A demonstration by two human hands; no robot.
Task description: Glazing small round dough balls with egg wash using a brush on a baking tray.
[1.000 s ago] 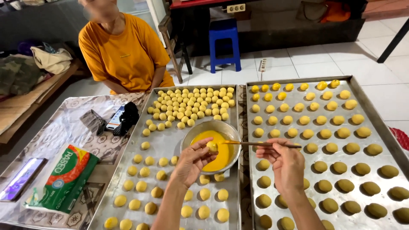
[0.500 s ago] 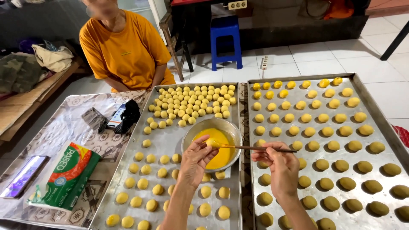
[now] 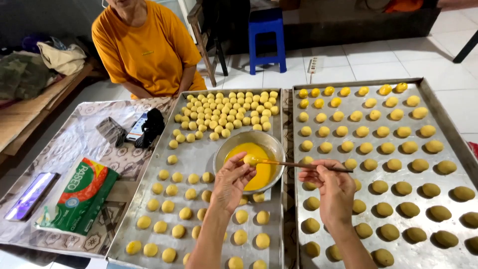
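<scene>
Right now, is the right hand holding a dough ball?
No, the right hand holds a thin brush; the left hand holds the dough ball over the bowl.

The dough balls (image 3: 219,115) crowded on the left tray (image 3: 191,159) are a pale, creamy yellow against dull grey metal. On the right tray (image 3: 448,144), also grey steel, the far rows of balls (image 3: 348,117) shine a brighter golden yellow, while the nearer ones (image 3: 413,209) look darker, olive-brown. The small bowl (image 3: 226,149) is silvery and holds a vivid orange-yellow liquid (image 3: 261,172). The brush (image 3: 303,165) has a dark brown stick handle and a yellow-soaked tip. A person opposite wears a mustard-orange shirt (image 3: 147,50). The cloth (image 3: 74,144) under the clutter is pale with a brownish geometric tile print. The tissue pack (image 3: 82,197) is green with red and white. The stool (image 3: 266,37) is bright blue.
</scene>
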